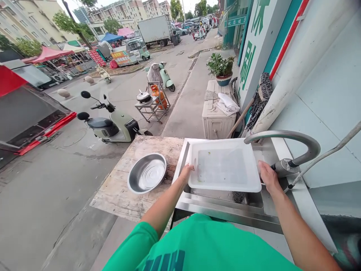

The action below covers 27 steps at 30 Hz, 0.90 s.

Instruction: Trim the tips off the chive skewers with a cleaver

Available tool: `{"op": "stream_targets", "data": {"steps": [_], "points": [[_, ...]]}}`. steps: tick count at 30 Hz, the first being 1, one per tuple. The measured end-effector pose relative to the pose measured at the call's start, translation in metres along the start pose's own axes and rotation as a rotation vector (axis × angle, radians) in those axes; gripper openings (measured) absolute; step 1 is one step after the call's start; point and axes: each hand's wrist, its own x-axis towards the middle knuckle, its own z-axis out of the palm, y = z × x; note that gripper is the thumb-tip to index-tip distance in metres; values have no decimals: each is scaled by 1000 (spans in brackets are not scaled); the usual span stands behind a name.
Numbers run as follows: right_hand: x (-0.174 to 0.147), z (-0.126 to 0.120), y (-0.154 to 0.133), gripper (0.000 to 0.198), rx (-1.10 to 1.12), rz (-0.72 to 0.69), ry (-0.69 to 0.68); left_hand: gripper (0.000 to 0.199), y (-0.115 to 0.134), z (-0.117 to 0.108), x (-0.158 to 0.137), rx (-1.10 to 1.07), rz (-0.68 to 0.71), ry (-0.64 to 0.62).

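A white plastic tub [222, 186], rectangular and shallow, is over the steel sink [197, 199]. A few small green bits lie in it. My left hand [186, 172] is closed on the tub's left rim. Close to its right rim is my right hand [269, 176], fingers bent, just before the faucet's base [285, 168]. Whether it touches the rim or the faucet is unclear. The curved faucet spout [282, 134] reaches over the tub's far right corner. A dark scouring pad [238, 196] shows in the sink under the near edge.
Left of the sink, a round steel basin [148, 173] rests on a worn wooden board [113, 199]. Beyond stand a boxy white unit [218, 126] with folded cloths [227, 103] and a potted plant [220, 67]. A mop [261, 94] leans by the wall pipe. A scooter [115, 124] is parked left.
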Motion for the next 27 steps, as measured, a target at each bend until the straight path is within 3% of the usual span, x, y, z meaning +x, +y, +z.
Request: {"op": "stream_targets", "data": {"steps": [3,7,10,12,15,17,19,21,22,24,27], "points": [[-2,-4,0,58,135,116,2,40,-1,0,10,67,23,-25],[-16,4,-25,57,338,240,-173,36,0,-9,14,164,16,-77],[-26,9,-46,57,506,375,-376,32,2,-13,11,240,17,-113],[-29,9,-52,54,614,454,-424,28,3,-10,11,301,41,-103],[-28,8,-49,48,651,482,-213,27,6,6,17,402,114,-48],[-28,10,-45,48,670,458,-59,38,8,20,23,483,241,18],[-30,14,-43,53,714,399,23,47,10,32,27,730,525,72],[-34,21,-42,56,747,317,72,37,11,43,29,1103,798,24],[-36,25,-42,57,750,274,90,30,12,49,29,1266,872,-26],[-40,33,-38,57,745,220,112,24,13,61,32,1448,877,-79],[-43,43,-30,55,788,213,122,24,8,85,38,1508,734,-21]]}}
